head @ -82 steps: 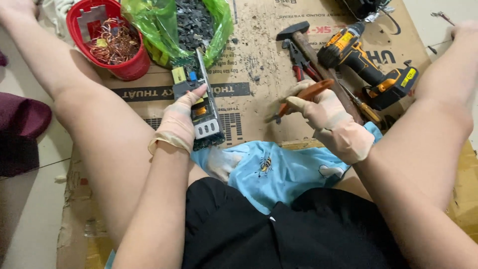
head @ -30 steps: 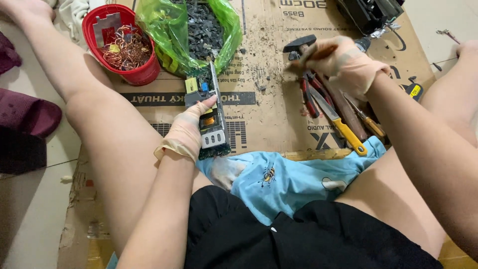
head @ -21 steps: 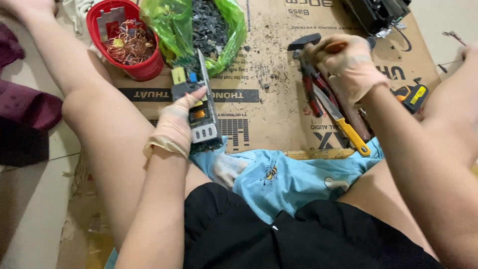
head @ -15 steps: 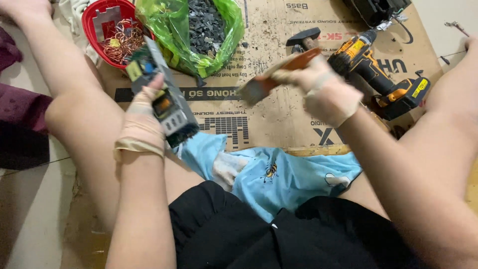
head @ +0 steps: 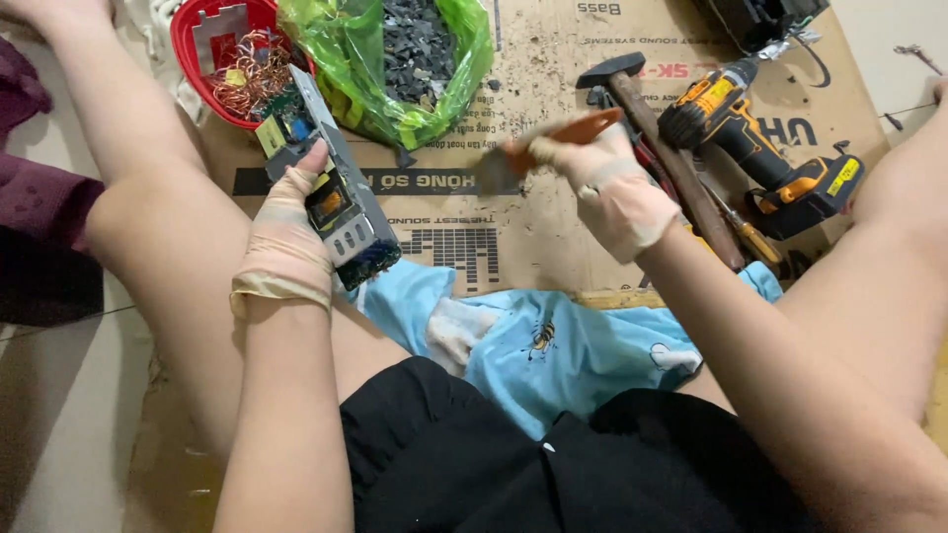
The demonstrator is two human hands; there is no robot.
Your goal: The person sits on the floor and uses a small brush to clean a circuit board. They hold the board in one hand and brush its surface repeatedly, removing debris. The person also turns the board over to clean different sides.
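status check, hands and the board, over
Left hand grips circuit board, tilted. Right hand holds orange-handled tool above cardboard. Nothing between them.

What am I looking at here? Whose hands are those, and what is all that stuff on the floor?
The camera sits on a person's head and looks down, so you see that person's own arms and legs. They sit on flattened cardboard and wear thin gloves. The left hand holds a circuit board, a flat plate packed with small electronic parts. The right hand holds a tool with an orange handle; it is blurred, so I cannot tell what kind. On the cardboard lie a hammer and a yellow and black cordless drill. At the top are a red basket with copper wire and a green plastic bag of dark bits. A blue cloth lies across the person's lap.
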